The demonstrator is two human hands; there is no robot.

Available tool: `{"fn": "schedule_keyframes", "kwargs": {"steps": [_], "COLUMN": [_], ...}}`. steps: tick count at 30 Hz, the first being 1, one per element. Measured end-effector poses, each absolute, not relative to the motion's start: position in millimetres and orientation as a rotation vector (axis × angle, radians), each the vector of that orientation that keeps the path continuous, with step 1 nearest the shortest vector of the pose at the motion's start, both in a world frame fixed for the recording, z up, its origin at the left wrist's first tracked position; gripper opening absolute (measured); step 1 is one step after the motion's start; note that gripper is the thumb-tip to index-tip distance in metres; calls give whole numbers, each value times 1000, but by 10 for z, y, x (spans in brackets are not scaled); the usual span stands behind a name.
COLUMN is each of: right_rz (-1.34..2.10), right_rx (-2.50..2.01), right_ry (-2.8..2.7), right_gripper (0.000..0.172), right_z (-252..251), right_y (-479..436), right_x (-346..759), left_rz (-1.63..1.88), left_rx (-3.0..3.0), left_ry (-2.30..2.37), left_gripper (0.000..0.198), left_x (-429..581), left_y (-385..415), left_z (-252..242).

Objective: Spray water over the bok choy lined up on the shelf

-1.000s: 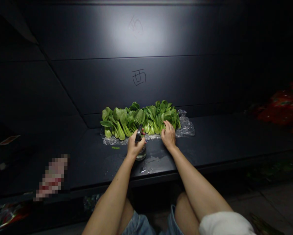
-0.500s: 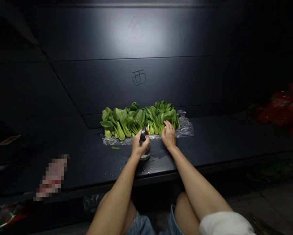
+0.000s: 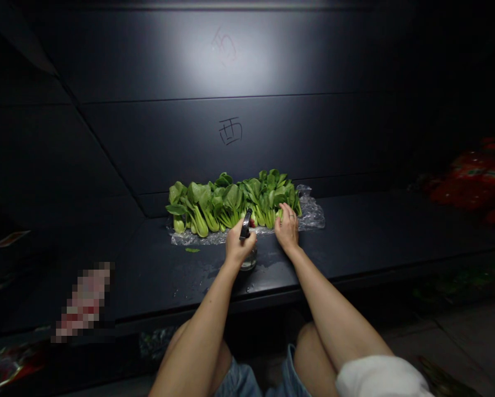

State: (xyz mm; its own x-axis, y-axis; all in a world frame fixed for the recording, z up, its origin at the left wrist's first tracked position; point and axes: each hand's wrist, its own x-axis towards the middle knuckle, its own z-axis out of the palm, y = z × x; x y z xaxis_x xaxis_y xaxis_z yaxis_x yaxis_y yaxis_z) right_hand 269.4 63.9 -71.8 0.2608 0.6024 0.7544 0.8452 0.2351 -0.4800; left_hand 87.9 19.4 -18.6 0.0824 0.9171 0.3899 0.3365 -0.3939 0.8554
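A row of bok choy (image 3: pixel 201 201), green leaves up and pale stems toward me, lies on a crumpled clear plastic sheet (image 3: pixel 312 214) against the back panel. My left hand (image 3: pixel 237 243) is wrapped round the neck of a spray bottle (image 3: pixel 246 225) with a black head; its clear body shows below the hand. The bottle stands in front of the middle of the row, its nozzle hidden. At the right end of the row, my right hand (image 3: pixel 287 230) touches the stems and leaves, its fingers stretched out.
The dark shelf (image 3: pixel 355 231) carries water drops near its front edge and a loose leaf (image 3: pixel 192 250). Red packages (image 3: pixel 470 176) sit at the far right. A card (image 3: pixel 11 239) and a pixelated patch are on the left. Characters are written on the back panel (image 3: pixel 168 132).
My left hand and the spray bottle have shifted slightly to the right along the bok choy. The right hand stays at the row's right end. The view has turned a little.
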Motion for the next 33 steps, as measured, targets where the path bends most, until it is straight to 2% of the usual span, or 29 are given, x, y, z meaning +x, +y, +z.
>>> {"fn": "schedule_keyframes", "kwargs": {"steps": [7, 33], "right_rz": [-301, -271], "right_rx": [-1481, -1509], "right_ry": [-1418, -1389], "right_gripper": [51, 50], "right_z": [-744, -766], "right_y": [627, 623], "right_x": [2777, 2797], "left_rz": [1323, 1292], "left_rx": [1783, 1878], "left_ry": [1281, 1211], "left_gripper": [16, 20], "left_x": [965, 1108], "left_y": [204, 355], "left_z": [-210, -228]}}
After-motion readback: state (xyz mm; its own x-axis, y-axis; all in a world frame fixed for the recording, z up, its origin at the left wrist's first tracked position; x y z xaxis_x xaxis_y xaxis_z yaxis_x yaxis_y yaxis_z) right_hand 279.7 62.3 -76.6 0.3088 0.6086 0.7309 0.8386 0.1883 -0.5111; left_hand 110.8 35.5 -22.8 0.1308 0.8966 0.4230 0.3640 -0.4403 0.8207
